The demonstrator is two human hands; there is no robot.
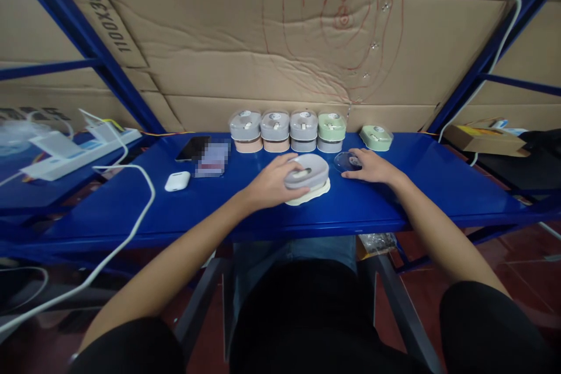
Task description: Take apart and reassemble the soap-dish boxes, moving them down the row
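Note:
My left hand (pixel 274 184) is wrapped round a grey oval box (pixel 314 169), thumb and fingers on its sides. Under that box a cream, wavy-edged piece (pixel 310 196) shows on the blue table (pixel 377 204). To the right, my right hand (pixel 370 167) has its fingers on a clear oval lid (pixel 344 162) lying on the table. Behind my hands stands a row of stacked oval boxes (pixel 274 128) with clear tops, grey or green above and pink or grey below. A single green box (pixel 376 137) sits right of the row.
On the left of the table are a dark phone (pixel 193 148), a partly pixelated flat item (pixel 213 159) and a white earphone case (pixel 177 181). A power strip (pixel 83 155) with white cables lies far left. An open carton (pixel 488 141) is at the right. Cardboard (pixel 219 29) stands behind.

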